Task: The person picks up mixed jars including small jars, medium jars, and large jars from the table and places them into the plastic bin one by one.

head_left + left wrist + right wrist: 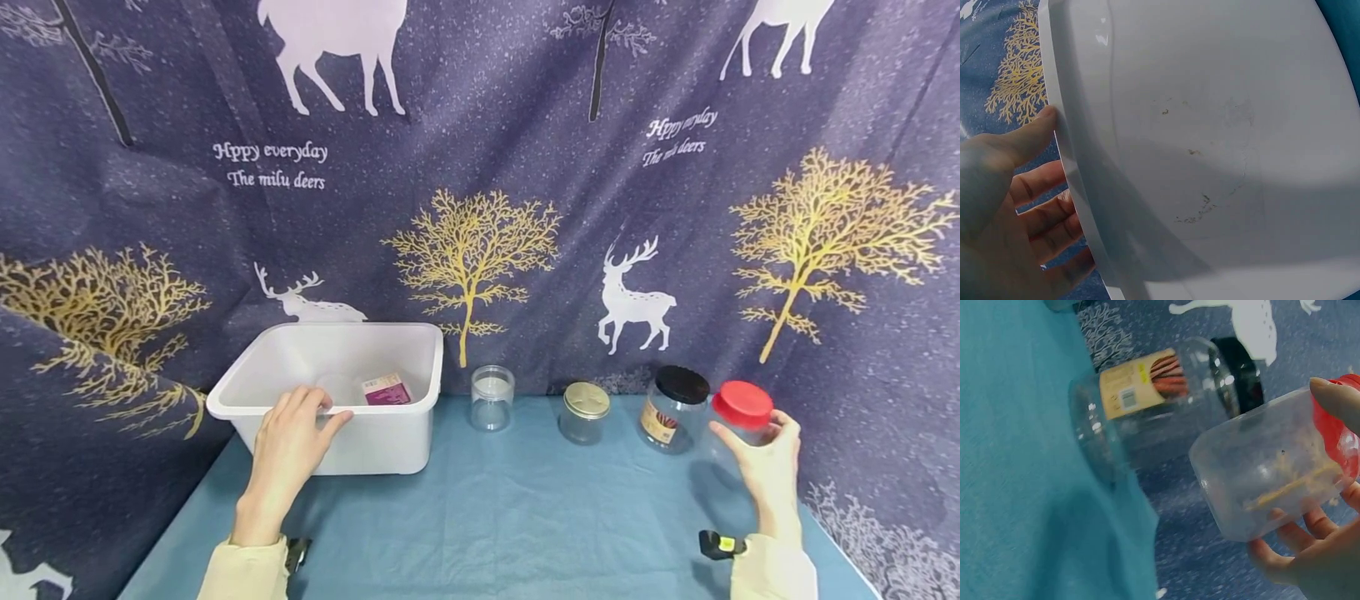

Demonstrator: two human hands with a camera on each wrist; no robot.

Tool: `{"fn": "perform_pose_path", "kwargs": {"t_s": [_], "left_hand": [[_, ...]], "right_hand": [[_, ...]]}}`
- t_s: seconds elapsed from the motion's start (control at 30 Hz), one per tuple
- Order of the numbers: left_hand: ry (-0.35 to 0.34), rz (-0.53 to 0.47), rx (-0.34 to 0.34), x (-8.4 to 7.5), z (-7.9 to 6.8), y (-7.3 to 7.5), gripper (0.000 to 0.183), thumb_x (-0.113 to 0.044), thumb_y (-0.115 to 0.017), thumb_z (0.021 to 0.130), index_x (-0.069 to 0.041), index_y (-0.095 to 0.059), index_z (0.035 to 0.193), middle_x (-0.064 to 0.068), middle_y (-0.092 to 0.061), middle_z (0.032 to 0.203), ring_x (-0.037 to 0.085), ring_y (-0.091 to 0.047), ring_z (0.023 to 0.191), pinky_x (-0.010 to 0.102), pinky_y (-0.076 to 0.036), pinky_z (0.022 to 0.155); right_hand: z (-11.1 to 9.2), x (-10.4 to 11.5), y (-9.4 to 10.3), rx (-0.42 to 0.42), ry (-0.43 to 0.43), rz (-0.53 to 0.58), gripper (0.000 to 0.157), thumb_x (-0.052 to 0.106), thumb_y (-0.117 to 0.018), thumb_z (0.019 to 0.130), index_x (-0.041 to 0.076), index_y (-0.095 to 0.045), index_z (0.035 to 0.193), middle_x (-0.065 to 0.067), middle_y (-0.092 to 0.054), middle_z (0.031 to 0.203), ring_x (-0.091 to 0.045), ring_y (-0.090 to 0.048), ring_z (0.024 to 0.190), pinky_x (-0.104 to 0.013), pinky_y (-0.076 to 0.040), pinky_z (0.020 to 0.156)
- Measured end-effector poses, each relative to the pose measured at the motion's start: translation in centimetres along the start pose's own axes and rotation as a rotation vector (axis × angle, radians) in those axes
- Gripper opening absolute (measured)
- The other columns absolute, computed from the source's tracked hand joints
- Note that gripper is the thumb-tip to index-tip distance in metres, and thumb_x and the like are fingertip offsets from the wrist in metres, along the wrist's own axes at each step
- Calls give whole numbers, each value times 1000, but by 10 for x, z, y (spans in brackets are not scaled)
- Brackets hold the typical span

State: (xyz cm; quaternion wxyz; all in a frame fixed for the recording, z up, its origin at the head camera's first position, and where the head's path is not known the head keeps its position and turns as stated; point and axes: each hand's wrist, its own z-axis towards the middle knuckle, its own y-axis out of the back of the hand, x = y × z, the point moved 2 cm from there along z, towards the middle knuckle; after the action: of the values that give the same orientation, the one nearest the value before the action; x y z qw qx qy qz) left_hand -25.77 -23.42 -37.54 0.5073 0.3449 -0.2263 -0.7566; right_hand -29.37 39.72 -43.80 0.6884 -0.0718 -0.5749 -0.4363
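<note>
My right hand (pixel 772 467) grips a translucent plastic jar with a red lid (pixel 742 404). In the right wrist view, thumb and fingers wrap this jar (pixel 1266 469) near its lid, and its bottom is off the table. Beside it stands a clear jar with a black lid and a paper label (pixel 660 422). My left hand (pixel 292 437) is at the front rim of a white plastic bin (pixel 405 437), fingers loosely bent and thumb spread. In the left wrist view the fingertips lie along the rim edge, partly hidden. A purple and white box (pixel 386 390) lies inside the bin.
An open clear jar (pixel 492 400) stands right of the bin. Farther right is a small glass jar with a gold lid (pixel 585 411). Blue cloth (pixel 525 517) covers the table, and a dark patterned curtain (pixel 510 150) hangs close behind everything.
</note>
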Motion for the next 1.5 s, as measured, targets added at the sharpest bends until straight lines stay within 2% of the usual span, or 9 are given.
{"fn": "perform_pose_path", "kwargs": {"t_s": [0.17,0.4,0.6,0.87,1.07,1.33,1.5], "left_hand": [[-3,-2,3,0,0,1,30,-25,-81,81,-4,-62,92,11,-59,89,34,-53,90,51,-39,74],[6,-7,16,-1,1,1,30,-26,-80,82,-4,-63,93,12,-60,91,35,-53,91,52,-39,76],[0,-2,6,-1,-1,1,30,-26,-80,81,-5,-62,92,12,-60,91,35,-53,90,51,-39,74],[-3,-7,4,0,-1,0,29,-25,-81,82,-5,-63,93,12,-60,91,34,-53,90,51,-39,75],[-3,-11,-5,0,-1,0,29,-25,-81,82,-5,-62,92,12,-60,91,34,-53,91,52,-39,75],[-3,-6,2,-1,-1,0,29,-26,-80,82,-5,-63,92,12,-60,92,35,-54,91,51,-39,73],[-1,-3,-7,-2,0,-1,29,-26,-80,82,-5,-63,92,12,-60,92,35,-54,90,52,-39,74]], "right_hand": [[-6,22,-2,-13,116,-19,87,26,-85,75,6,-32,141,-20,-42,123,-30,-41,111,-41,-30,87],[-14,52,-8,-32,304,-13,84,17,-89,69,5,-41,137,-16,-44,113,-26,-39,104,-33,-29,81],[-23,72,-22,-5,409,29,83,13,-91,66,5,-45,134,-19,-44,114,-26,-44,102,-30,-31,80],[-36,96,-51,73,602,69,83,8,-94,59,2,-50,129,-20,-49,114,-30,-46,105,-37,-32,82],[-48,120,-79,174,762,102,83,7,-93,58,0,-50,128,-19,-49,118,-30,-45,109,-46,-35,87],[-66,154,-109,315,988,47,82,10,-93,57,2,-51,127,-19,-48,118,-34,-49,110,-48,-40,93],[-81,177,-121,393,1117,-47,82,17,-92,60,6,-51,130,-17,-48,121,-35,-51,109,-53,-42,88]]}}
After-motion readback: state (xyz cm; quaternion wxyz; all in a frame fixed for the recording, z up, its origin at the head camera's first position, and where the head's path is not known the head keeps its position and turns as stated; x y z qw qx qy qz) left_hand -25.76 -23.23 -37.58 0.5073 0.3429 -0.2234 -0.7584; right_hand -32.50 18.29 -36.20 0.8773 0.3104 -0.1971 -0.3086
